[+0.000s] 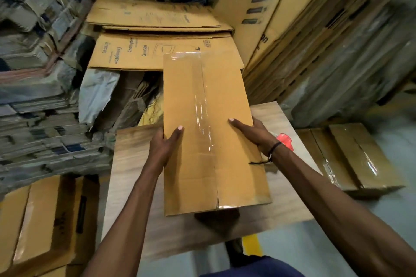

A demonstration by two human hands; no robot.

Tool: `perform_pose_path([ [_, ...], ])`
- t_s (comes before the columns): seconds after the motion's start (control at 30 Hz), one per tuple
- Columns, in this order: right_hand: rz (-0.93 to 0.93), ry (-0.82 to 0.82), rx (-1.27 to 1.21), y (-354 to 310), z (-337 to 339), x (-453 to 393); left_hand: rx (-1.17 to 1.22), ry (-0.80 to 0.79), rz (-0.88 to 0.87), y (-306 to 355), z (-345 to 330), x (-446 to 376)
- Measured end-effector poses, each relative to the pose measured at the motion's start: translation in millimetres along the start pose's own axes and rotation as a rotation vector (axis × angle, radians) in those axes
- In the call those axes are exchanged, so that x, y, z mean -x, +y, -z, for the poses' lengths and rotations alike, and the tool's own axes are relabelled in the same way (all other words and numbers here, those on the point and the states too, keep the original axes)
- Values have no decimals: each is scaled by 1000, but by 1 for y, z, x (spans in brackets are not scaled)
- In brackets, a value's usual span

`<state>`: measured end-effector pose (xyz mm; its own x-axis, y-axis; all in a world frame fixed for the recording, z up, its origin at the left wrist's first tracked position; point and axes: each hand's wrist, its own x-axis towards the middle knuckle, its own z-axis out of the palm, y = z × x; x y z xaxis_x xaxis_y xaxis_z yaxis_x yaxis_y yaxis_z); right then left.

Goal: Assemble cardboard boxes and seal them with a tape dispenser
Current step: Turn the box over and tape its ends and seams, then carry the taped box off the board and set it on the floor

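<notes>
Over the table [135, 186], the taped box [211, 132] runs lengthwise away.

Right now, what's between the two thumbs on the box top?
Head view: the clear tape strip along the box seam, between left hand and right hand.

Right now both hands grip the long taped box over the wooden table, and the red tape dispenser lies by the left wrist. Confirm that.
Wrong on one point: the head view shows the red tape dispenser by the right wrist, not the left. Both the left hand and right hand grip the long taped box over the wooden table.
</notes>
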<state>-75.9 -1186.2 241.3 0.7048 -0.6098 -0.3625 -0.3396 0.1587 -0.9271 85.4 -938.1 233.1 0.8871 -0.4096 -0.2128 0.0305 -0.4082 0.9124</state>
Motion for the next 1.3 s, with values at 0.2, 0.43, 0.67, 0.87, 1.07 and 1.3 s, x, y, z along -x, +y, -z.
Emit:
perform_pose_path([
  [0.2,60,116,-91,-11,41,81,9,-103,-280,40,-10,44],
  [0.43,114,391,-182,7,125,181,76,-289,-387,88,-82,107],
  [0.67,159,618,-203,34,209,283,45,-541,-484,121,-179,157],
  [0.87,146,801,-271,80,290,352,32,-742,-513,145,-281,217],
  [1.07,96,933,-284,131,384,401,5,-907,-543,153,-393,275],
  [1.3,40,936,-289,177,512,421,-6,-973,-474,161,-522,335],
])
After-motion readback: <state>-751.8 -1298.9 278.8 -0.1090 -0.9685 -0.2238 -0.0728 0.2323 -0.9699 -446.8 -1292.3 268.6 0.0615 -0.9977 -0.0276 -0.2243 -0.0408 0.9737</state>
